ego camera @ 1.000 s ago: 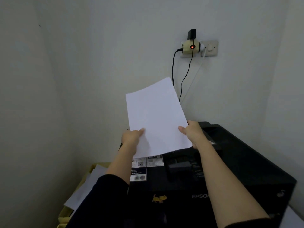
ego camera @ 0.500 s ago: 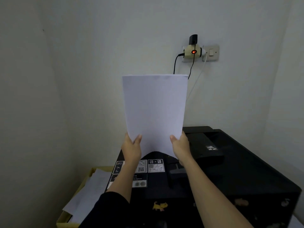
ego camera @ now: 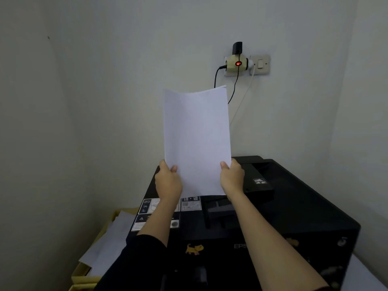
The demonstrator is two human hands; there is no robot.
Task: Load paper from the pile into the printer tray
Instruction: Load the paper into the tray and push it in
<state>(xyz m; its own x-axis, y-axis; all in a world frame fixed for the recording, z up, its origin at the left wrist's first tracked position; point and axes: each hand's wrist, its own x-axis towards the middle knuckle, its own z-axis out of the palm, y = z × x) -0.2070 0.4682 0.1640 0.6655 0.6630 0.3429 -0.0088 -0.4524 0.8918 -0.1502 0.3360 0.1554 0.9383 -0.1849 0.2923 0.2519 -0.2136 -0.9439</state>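
Note:
A white sheet of paper (ego camera: 196,141) stands upright over the rear of a black printer (ego camera: 294,208). My left hand (ego camera: 168,181) grips its lower left edge and my right hand (ego camera: 232,178) grips its lower right edge. The sheet's bottom edge sits just above the printer's rear paper tray (ego camera: 218,208), behind the instruction stickers. Its top edge curls slightly. The paper pile (ego camera: 109,242) lies in a yellow box (ego camera: 80,271) to the left of the printer.
A wall socket with a glowing adapter (ego camera: 237,64) and hanging cables (ego camera: 233,89) sits on the wall behind the paper. Walls close in on the left and right. A white surface (ego camera: 365,276) shows at the lower right.
The sheet went from tilted to upright, then lowered toward the printer's rear tray. Both hands kept their grip on its lower edges.

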